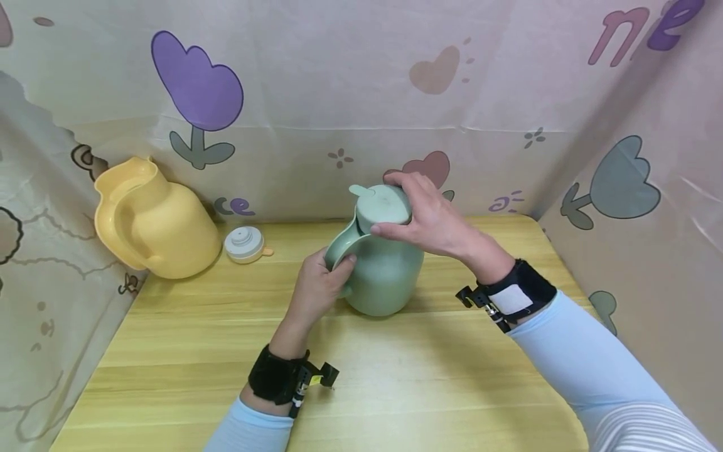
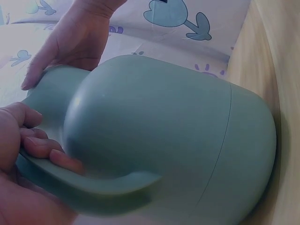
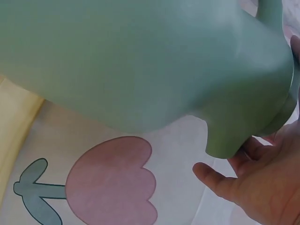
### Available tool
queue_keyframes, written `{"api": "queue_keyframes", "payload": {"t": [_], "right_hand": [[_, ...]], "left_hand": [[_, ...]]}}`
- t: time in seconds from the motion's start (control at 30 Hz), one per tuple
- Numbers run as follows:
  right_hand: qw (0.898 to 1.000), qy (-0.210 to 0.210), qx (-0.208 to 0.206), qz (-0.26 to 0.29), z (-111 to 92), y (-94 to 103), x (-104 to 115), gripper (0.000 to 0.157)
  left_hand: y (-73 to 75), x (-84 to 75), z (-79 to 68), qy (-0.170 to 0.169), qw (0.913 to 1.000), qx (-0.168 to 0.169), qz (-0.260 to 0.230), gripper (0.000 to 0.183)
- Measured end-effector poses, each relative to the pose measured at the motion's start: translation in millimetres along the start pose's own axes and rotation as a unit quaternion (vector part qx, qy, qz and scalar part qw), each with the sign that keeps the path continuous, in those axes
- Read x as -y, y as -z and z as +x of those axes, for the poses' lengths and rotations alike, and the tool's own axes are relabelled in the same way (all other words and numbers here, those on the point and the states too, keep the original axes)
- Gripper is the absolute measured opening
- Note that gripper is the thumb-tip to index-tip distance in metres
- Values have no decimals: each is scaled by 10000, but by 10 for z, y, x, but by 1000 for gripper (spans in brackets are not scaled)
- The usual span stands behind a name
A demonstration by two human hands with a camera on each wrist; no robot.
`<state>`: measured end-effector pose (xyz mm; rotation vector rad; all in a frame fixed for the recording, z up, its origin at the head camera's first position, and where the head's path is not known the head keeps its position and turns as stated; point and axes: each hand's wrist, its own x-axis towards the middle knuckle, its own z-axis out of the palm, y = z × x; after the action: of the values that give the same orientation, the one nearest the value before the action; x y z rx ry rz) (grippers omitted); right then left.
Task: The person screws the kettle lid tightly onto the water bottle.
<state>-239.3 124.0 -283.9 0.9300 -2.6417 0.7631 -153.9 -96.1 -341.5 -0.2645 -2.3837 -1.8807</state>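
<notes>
- As the left hand (image 1: pixel 323 285) grips the curved handle (image 2: pixel 108 187) of a pale green jug (image 1: pixel 384 282), the right hand (image 1: pixel 435 220) holds the round green lid (image 1: pixel 384 204) at its mouth.
- Upright near the middle of the counter (image 1: pixel 384 376), the jug has its handle toward the left hand; the lid's small tab points to the left, and whether the lid is fully seated cannot be told.
- Left fingers are curled through the handle, thumb laid over its top; right fingers reach round the lid's far side, with the thumb pressed against the near side.
- At far left, a yellow jug (image 1: pixel 186 232) stands with its mouth uncovered, close to the patterned cloth backdrop (image 1: pixel 316 81).
- Just to its right lies a white-and-yellow lid (image 1: pixel 245 243), white stepped side up, its yellow tab pointing right.
- Printed on the cloth at upper right, large letters (image 1: pixel 658 41) read "ne", in pink and purple; smaller grey and purple lettering (image 1: pixel 240 207) above the white-and-yellow lid reads "ce".
- Black wrist straps (image 1: pixel 273 376) carry small cameras above light blue sleeves (image 1: pixel 587 351); the right strap bears a white patch (image 1: pixel 511 299).
</notes>
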Motion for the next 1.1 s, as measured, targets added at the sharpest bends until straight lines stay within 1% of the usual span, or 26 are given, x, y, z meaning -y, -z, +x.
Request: {"api": "queue_keyframes", "payload": {"t": [0.07, 0.23, 0.33, 0.4, 0.5, 0.63, 0.7, 0.77, 0.93, 1.0, 1.1], "right_hand": [[10000, 12, 4, 47, -13, -9, -4, 89], [9984, -115, 249, 490, -47, 21, 3, 84], [9973, -158, 292, 650, -51, 32, 10, 83], [9976, -173, 227, 627, -52, 21, 11, 83], [9989, -189, -13, 436, -51, -17, 12, 85], [9993, -123, -328, 144, -45, -64, 8, 90], [9992, -48, -371, 104, -47, -69, 4, 91], [9995, -52, -274, 171, -57, -56, 7, 91], [9976, -31, 47, 687, -66, 12, 30, 86], [9965, 9, 72, 833, -61, 25, 39, 84], [9970, -65, -6, 777, -60, 15, 48, 83]], "left_hand": [[-4, 9, 2, 2, 10000, 4, -14, 17], [-9, 26, 5, 0, 10000, 28, -31, 18], [-8, 30, 6, -16, 10000, 26, -30, 19], [-6, 31, 6, -22, 10000, 20, -29, 19], [-4, 29, 5, -29, 10000, 16, -12, 18], [-3, 26, 5, -36, 10000, 18, 18, 18], [-4, 26, 4, -53, 10000, 36, 5, 18], [-5, 26, 2, -67, 10000, 45, -22, 18], [-4, 22, 0, -54, 10000, 26, -64, 18], [-1, 19, -1, -46, 10000, 14, -72, 18], [1, 14, -2, -50, 10000, 13, -65, 18]]}}
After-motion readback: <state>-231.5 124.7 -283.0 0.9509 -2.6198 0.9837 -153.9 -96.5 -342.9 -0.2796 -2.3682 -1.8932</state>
